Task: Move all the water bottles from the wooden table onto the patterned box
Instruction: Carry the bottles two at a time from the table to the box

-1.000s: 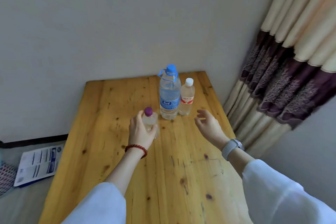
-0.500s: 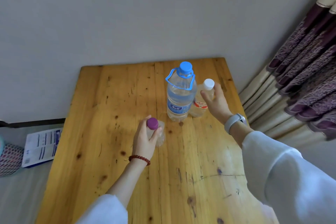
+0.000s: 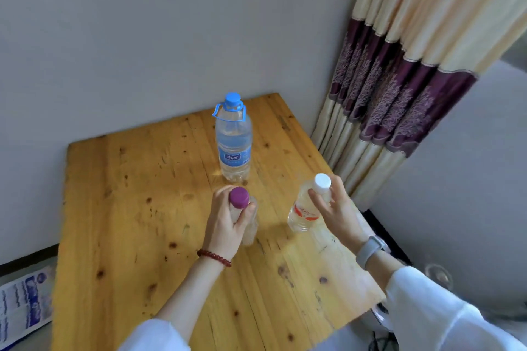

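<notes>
In the head view, the left hand [image 3: 228,225] at frame centre has its fingers wrapped around the purple-capped bottle [image 3: 242,215], upright, cap toward the camera. Right of it, the right hand [image 3: 336,211] pinches the neck of the white-capped bottle [image 3: 306,208], whose long axis tilts, cap to the upper right. The large blue-capped bottle [image 3: 233,139] stands upright on the wooden table [image 3: 128,208] above them.

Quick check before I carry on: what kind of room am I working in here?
Probably a room in a home, in a corner. A plain wooden table stands against a bare wall, a cream and purple floor-length curtain hangs to its right, and a printed leaflet lies on the floor.
</notes>
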